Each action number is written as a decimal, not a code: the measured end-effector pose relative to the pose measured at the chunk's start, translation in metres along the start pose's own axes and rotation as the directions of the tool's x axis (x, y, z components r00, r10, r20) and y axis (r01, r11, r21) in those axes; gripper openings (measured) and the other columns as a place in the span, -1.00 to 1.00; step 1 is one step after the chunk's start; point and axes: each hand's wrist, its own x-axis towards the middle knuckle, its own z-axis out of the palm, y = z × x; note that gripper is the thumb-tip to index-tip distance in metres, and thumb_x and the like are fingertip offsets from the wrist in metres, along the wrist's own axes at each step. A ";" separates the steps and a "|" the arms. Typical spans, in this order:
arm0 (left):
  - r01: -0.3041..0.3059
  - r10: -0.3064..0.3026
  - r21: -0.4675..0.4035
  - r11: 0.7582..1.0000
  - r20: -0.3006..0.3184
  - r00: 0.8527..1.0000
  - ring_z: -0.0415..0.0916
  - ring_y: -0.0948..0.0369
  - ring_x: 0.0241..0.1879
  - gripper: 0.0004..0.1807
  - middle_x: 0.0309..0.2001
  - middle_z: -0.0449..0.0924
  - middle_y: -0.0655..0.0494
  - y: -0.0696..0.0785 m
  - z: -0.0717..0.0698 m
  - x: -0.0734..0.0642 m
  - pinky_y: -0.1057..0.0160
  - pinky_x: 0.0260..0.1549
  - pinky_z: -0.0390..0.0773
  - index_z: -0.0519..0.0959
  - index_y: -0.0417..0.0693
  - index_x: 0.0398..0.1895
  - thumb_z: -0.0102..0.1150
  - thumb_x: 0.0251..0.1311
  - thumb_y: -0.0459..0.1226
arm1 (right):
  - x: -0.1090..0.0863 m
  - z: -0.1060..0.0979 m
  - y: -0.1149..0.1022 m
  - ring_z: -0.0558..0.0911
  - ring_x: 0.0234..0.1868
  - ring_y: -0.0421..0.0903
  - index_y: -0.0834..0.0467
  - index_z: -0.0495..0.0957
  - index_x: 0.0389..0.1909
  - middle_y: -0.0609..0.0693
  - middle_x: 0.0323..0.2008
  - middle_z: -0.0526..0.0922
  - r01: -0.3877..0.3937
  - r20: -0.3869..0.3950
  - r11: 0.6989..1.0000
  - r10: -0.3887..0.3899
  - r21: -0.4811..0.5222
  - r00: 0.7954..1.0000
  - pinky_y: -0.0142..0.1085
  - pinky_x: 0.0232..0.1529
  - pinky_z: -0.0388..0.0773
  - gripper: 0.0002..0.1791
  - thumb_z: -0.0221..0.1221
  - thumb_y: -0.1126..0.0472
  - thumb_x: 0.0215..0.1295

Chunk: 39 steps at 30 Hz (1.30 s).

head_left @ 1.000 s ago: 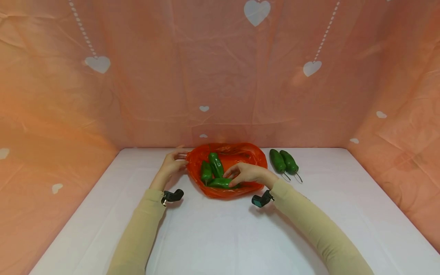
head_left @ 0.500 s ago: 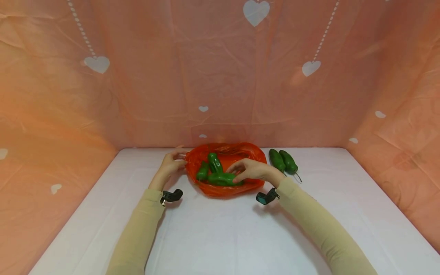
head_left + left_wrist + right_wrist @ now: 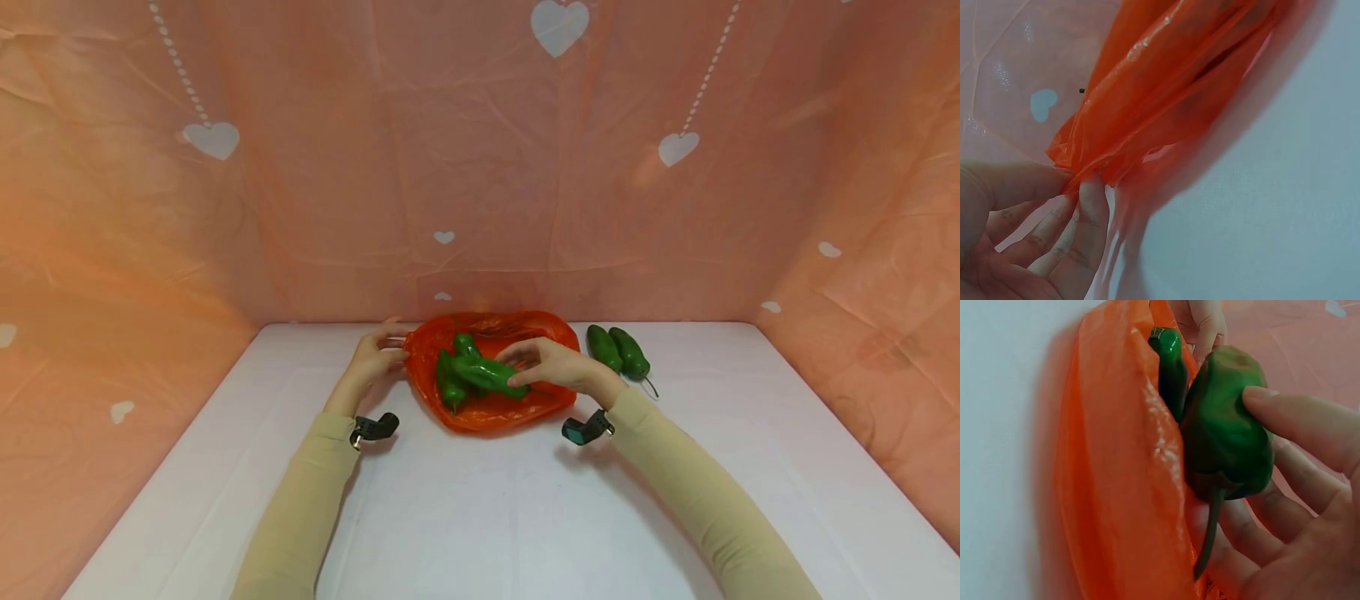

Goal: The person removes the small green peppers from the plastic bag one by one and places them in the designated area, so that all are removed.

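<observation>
Gripping a long, glossy green pepper with a thin stem [image 3: 487,375], the right hand [image 3: 546,364] works at the spread mouth of a crumpled, thin orange-red plastic bag [image 3: 491,423]. Its thumb presses one face of the pepper near the stem end, and the other fingers [image 3: 1300,469] lie along the opposite side. The pepper slants within the bag's rim as the head camera sees it, its far end overlapping two more peppers inside: a short-looking green pepper [image 3: 452,393] at the bag's left, stem toward the person, and a partly hidden green pepper [image 3: 466,344] behind. Whether the held pepper touches them cannot be told.

The left hand [image 3: 371,357] pinches a gathered edge of the bag between thumb and index finger, at the bag's left side.

To the right of the bag, a dark-green pepper [image 3: 603,347] and a matching dark-green pepper [image 3: 631,354] lie side by side on the white, cloth-covered worktop [image 3: 480,517]. An orange-pink backdrop sheet with white hearts [image 3: 480,167] hangs behind.
</observation>
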 end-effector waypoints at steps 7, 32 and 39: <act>0.011 -0.011 0.030 0.999 -0.015 1.000 0.35 -0.14 0.13 -0.57 0.45 0.01 -0.08 0.001 0.000 0.000 0.38 -0.26 0.59 0.44 -0.44 0.12 0.05 0.12 -0.60 | 0.001 -0.002 0.002 0.47 0.12 0.01 0.17 0.51 0.15 0.04 0.11 0.52 -0.002 -0.031 0.999 0.004 0.040 0.999 -0.19 0.07 0.50 -0.52 0.31 0.23 0.19; 0.022 -0.022 0.012 1.000 -0.004 1.000 0.33 -0.15 0.14 -0.56 0.44 0.02 -0.11 0.004 0.002 -0.001 0.25 -0.18 0.62 0.41 -0.44 0.15 0.04 0.14 -0.59 | -0.020 -0.032 -0.010 0.50 0.05 0.05 0.12 0.38 0.26 0.11 0.17 0.42 -0.041 -0.174 0.963 0.090 0.265 0.981 -0.15 0.02 0.54 -0.44 0.27 0.17 0.24; 0.046 -0.046 0.015 0.999 -0.009 0.999 0.35 -0.14 0.12 -0.55 0.41 0.07 -0.14 0.004 0.003 -0.002 0.28 -0.18 0.61 0.40 -0.44 0.16 0.03 0.16 -0.59 | -0.031 -0.045 -0.012 0.52 0.00 0.03 0.21 0.30 0.30 0.19 0.20 0.36 -0.023 -0.224 0.956 0.092 0.291 0.970 -0.18 0.01 0.54 -0.40 0.25 0.23 0.26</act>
